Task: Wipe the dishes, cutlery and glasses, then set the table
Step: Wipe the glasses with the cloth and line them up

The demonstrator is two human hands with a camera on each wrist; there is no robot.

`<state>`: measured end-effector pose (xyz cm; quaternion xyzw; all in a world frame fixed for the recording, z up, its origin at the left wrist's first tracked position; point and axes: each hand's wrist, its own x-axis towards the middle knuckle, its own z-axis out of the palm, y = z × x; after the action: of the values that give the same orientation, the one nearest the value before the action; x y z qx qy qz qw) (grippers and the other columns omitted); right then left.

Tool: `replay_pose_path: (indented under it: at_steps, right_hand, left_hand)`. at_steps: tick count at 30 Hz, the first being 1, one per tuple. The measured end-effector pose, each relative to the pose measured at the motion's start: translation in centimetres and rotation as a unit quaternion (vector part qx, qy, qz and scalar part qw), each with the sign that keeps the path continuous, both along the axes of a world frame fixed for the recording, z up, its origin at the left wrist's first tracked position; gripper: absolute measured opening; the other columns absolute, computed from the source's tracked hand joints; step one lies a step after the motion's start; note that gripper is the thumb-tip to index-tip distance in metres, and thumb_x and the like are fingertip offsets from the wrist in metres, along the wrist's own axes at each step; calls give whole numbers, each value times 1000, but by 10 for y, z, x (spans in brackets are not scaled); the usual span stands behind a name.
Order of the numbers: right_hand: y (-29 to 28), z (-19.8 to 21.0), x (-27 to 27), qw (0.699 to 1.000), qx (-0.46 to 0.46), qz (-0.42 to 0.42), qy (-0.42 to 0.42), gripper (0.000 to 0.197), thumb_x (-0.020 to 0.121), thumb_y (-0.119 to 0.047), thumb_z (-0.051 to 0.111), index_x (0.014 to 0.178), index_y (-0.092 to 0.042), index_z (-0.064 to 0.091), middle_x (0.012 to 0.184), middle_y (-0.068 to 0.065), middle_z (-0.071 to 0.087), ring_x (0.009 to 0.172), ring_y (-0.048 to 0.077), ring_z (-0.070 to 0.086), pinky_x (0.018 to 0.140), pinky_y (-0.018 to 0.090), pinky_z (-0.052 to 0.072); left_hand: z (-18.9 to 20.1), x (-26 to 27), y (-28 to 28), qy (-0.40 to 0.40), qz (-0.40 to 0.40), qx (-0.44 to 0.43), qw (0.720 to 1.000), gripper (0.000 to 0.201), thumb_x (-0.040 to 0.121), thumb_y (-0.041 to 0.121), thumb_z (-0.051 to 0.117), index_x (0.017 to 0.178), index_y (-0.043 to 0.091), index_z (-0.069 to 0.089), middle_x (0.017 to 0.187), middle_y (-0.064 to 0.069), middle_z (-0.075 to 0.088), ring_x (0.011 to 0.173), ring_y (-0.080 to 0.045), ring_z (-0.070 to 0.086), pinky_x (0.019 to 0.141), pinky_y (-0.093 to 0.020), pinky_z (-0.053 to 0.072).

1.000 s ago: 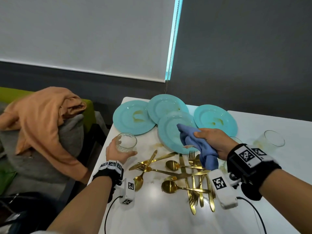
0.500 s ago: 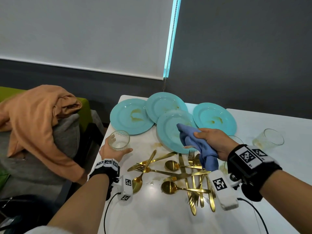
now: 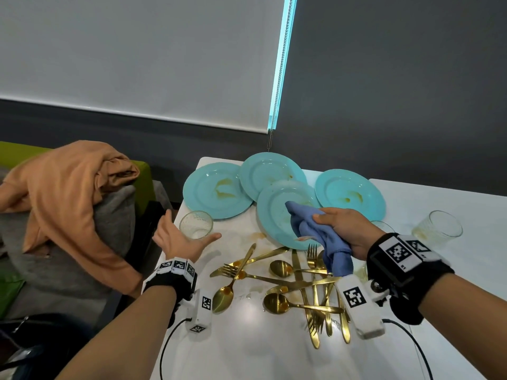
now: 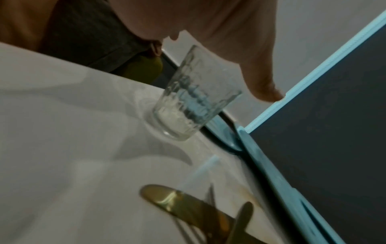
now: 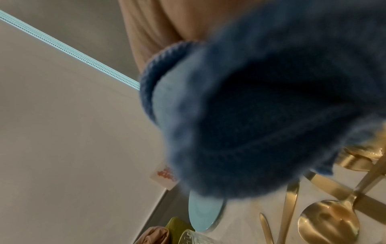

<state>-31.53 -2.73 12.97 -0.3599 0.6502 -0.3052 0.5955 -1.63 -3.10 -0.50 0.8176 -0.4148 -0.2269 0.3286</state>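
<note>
glass down at the table's left edge, cloth ready, nothing wiped yet

the left hand (image 3: 183,240) is spread, palm up, fingers straight and holding nothing; in the left wrist view its thumb hangs above the glass (image 4: 195,97) without touching it. the glass (image 3: 196,225) stands upright on the table (image 3: 260,349), just beyond the palm and near the left edge. the right hand (image 3: 346,229) is closed around a bunched blue cloth (image 3: 318,237), whose loose end hangs over the cutlery (image 3: 299,283).

outward from the hands: four teal plates (image 3: 216,190) lie overlapping at the far side, with brown smears visible on at least three. the gold forks, spoons and knives lie crossed in a heap in the middle, some spotted with sauce. a second glass (image 3: 439,226) stands at the far right and a third is partly hidden behind the right wrist.

by my judgement the task has barely begun. the risks:
- the left glass sits close to the edge; a careless sweep of the spread hand could tip it off.
- the hanging cloth could drag through the sauce and smear whatever it wipes next.
- lifting one piece from the tangled heap may shift others towards the near edge.
- the top plate rests on its neighbours, so hard wiping could rock it.
</note>
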Motion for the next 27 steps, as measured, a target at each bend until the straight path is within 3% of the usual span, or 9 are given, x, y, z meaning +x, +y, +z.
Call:
replay_pose_path:
  at_steps: [5, 9, 11, 16, 18, 20, 22, 25, 27]
  right_hand:
    - [6, 11, -8, 999, -9, -23, -32, 12, 92, -9, 55, 100, -4, 61, 87, 14, 66, 71, 21, 62, 58, 26, 52]
    - [15, 24, -33, 998, -33, -37, -49, 19, 91, -9, 56, 107, -1, 60, 94, 17, 65, 77, 24, 62, 70, 31, 53]
    - [21, 30, -52, 996, -43, -57, -50, 17, 91, -8, 55, 106, -2, 61, 93, 17, 65, 77, 24, 61, 68, 29, 54]
    - [33, 36, -120, 990, -56, -124, -28, 18, 90, -7, 55, 105, 1, 61, 91, 18, 65, 75, 23, 61, 65, 29, 52]
    - [36, 36, -145, 990, -54, -131, -8, 14, 90, -6, 54, 100, 1, 62, 83, 16, 65, 66, 21, 60, 54, 25, 52]
    - [38, 36, -166, 989, -48, -138, 9, 11, 91, -5, 52, 90, 0, 61, 72, 14, 62, 58, 20, 57, 45, 22, 50]
    - [40, 35, -184, 989, -45, -139, 20, 14, 92, -5, 50, 83, -1, 60, 68, 13, 59, 56, 20, 53, 45, 23, 49]
    - [42, 29, -207, 989, -31, -139, 27, 10, 91, -4, 53, 90, -1, 62, 77, 15, 61, 63, 23, 55, 55, 29, 50]
    - [43, 24, -219, 991, -17, -133, 31, 8, 90, -4, 54, 91, -2, 62, 79, 15, 62, 65, 23, 56, 51, 26, 51]
  left_hand:
    - [38, -40, -9, -34, -54, -145, 987, 105, 61, 53, 80, 140, 6, 31, 147, -14, 28, 137, -32, 21, 115, -54, 17]
    - [60, -104, -15, 2, -161, -193, 968, 91, 64, 56, 63, 133, 3, 41, 134, -13, 43, 127, -31, 34, 112, -40, 19]
    - [65, -138, -15, 23, -209, -198, 957, 82, 65, 48, 62, 130, 2, 44, 129, -13, 47, 122, -31, 39, 108, -35, 23]
    - [62, -219, 1, 51, -374, -149, 914, 70, 73, 32, 68, 133, 9, 41, 132, -6, 41, 124, -21, 35, 105, -18, 28]
    - [57, -243, 9, 45, -433, -124, 892, 74, 71, 39, 64, 134, 11, 39, 133, -4, 39, 125, -19, 33, 101, -11, 22]
    - [49, -263, 16, 30, -473, -82, 877, 83, 66, 46, 61, 137, 13, 34, 136, -3, 36, 128, -18, 30, 105, -17, 21]
    - [41, -279, 22, 25, -495, -19, 869, 94, 66, 41, 73, 143, 15, 25, 141, -2, 30, 133, -18, 26, 111, -25, 24]
    - [24, -296, 29, 16, -501, 73, 862, 113, 63, 40, 81, 149, 17, 11, 150, -4, 21, 141, -21, 20, 115, -34, 24]
    - [14, -304, 36, 24, -486, 123, 865, 122, 59, 42, 84, 150, 19, 6, 154, -2, 18, 144, -21, 17, 117, -38, 23]
